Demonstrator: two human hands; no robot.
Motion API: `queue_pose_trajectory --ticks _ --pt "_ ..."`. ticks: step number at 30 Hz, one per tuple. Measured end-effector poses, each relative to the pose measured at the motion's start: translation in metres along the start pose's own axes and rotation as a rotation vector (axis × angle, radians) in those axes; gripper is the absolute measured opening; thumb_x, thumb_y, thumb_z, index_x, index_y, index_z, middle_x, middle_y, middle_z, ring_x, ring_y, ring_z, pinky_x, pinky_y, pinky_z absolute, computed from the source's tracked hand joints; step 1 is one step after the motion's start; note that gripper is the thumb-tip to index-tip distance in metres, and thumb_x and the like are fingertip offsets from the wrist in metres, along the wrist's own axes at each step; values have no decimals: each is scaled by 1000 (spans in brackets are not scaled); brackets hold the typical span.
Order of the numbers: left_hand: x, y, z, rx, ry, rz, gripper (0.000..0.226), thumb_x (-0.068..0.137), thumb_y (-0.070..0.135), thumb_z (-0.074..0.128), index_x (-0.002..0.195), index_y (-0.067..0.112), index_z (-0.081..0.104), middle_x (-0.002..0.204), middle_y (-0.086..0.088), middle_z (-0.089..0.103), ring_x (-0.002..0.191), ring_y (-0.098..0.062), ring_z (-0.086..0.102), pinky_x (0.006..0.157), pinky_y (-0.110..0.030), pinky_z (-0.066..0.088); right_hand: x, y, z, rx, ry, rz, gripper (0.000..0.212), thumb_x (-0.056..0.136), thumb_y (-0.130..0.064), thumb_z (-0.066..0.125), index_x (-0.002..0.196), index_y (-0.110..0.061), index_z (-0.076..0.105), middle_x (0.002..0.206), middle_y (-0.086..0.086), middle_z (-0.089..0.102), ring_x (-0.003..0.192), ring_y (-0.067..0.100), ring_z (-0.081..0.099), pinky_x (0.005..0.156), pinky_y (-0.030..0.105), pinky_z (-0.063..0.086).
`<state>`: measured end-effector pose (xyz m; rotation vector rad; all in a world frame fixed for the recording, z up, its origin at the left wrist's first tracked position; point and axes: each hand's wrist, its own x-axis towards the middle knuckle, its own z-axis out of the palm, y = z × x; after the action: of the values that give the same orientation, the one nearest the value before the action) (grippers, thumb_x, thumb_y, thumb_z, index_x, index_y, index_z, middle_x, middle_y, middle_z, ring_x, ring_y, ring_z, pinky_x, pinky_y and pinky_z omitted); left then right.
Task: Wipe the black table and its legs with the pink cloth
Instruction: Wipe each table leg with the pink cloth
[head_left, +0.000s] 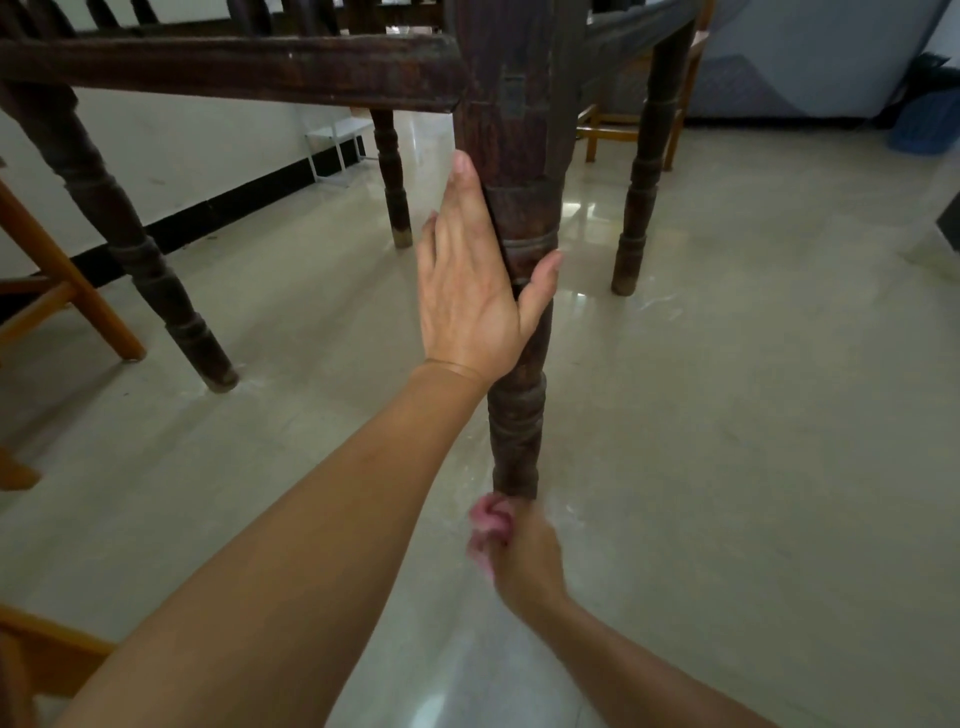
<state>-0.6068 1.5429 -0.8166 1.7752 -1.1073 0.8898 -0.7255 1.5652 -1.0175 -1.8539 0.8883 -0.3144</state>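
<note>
Dark turned wood, the desk's near leg (519, 291) stands rigid between the left hand's (470, 291) flat fingers and spread thumb, open floor (727, 415) all round, while below them the right hand's (519, 556) fingers bunch the soft, light pink cloth (491, 519) against its foot.

Light: soft daylight, fairly dim under the table.
Glare: pale sheen on the floor (727, 364).
Blur: my right hand (524, 561) and pink cloth (491, 519) smear.
Edges: bowed by the lens.
</note>
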Motion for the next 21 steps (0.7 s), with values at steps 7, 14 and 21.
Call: queue_pose_trajectory --ticks 7,14,21 --pt "-8 9 -2 50 -60 -18 89 94 47 50 145 -6 -1 145 -29 36 128 -37 44 105 -44 38 24 5 -35 -39 209 85 11 88 -8 61 91 -19 63 95 3 63 64 6 55 50 9 39" --pt "-21 16 8 53 -60 -45 72 98 33 46 144 1 1 148 -35 24 131 -41 38 102 -43 42 52 12 -57 43 355 226 22 81 -11 64 98 -25 57 105 7 60 82 22 59 70 31 47" --pt "-44 7 14 70 -131 23 77 100 42 31 147 21 -26 148 -37 17 124 -42 45 86 -40 52 -9 22 18 -112 -134 -24 16 97 -19 55 112 -21 57 105 -5 61 74 6 66 63 15 52"
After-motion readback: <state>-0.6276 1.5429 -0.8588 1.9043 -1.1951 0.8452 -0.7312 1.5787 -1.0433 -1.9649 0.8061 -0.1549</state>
